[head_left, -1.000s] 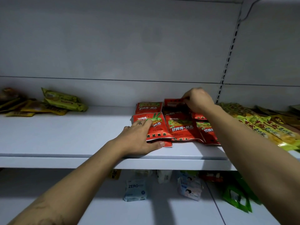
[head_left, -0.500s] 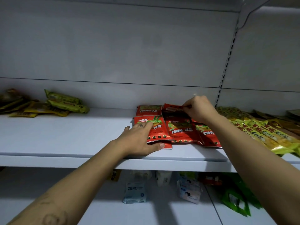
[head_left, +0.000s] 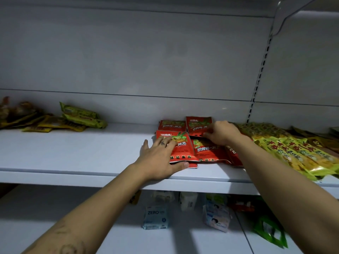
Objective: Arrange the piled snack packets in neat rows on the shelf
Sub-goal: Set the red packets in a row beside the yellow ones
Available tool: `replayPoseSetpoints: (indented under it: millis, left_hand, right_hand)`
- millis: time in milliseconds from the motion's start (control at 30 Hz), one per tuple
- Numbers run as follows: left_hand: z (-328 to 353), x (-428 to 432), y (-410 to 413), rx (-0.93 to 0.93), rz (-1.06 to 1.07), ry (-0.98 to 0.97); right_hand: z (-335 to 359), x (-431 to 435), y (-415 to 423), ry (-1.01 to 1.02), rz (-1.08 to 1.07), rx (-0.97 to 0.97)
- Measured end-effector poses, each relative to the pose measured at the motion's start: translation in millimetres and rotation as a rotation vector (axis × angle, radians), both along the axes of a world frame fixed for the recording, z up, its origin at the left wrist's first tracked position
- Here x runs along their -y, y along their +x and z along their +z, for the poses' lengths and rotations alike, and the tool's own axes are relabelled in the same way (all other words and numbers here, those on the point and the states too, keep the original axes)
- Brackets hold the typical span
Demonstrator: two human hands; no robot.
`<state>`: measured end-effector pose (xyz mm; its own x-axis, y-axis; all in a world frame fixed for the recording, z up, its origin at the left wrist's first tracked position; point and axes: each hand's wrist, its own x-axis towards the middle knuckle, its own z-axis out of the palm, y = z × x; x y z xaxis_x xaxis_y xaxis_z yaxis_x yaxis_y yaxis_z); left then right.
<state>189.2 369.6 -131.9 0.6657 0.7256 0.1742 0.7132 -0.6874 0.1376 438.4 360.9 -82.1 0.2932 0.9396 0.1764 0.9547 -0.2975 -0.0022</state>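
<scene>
Lighting's pretty dim, shadowy all over. Plain pale grey back panel [head_left: 128,52] fills 10 to 1 o'clock, slotted metal upright [head_left: 260,70] runs down at 2, bracket [head_left: 282,17] above it. White shelf [head_left: 73,153] across the middle, lower shelf [head_left: 55,208] at 6.

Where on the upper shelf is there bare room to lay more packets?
The shelf is bare between the green packets at left and the left hand on the red packets. Right of there it is crowded: red packets, right hand, then yellow packets.
</scene>
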Motion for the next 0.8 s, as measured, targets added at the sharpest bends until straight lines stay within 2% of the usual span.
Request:
replayPoseSetpoints:
  millis: [100,267,400,600,800]
  left_hand:
    - [-2,0,0,0.035,0.009,0.009]
    - [-5,0,0,0.035,-0.009,0.03]
    - [-7,-1,-1,0.049,-0.022,0.004]
    - [-7,-2,-1,0.046,-0.028,-0.003]
    - [-7,-2,-1,0.048,-0.029,-0.011]
  right_hand:
    - [12,9,18,0.118,-0.117,-0.009]
    - [10,32,43,-0.078,-0.165,-0.003]
    - [-3,35,47,0.105,-0.189,0.144]
    - [18,30,56,0.429,-0.255,-0.005]
    - [21,25,52,0.333,-0.171,0.001]
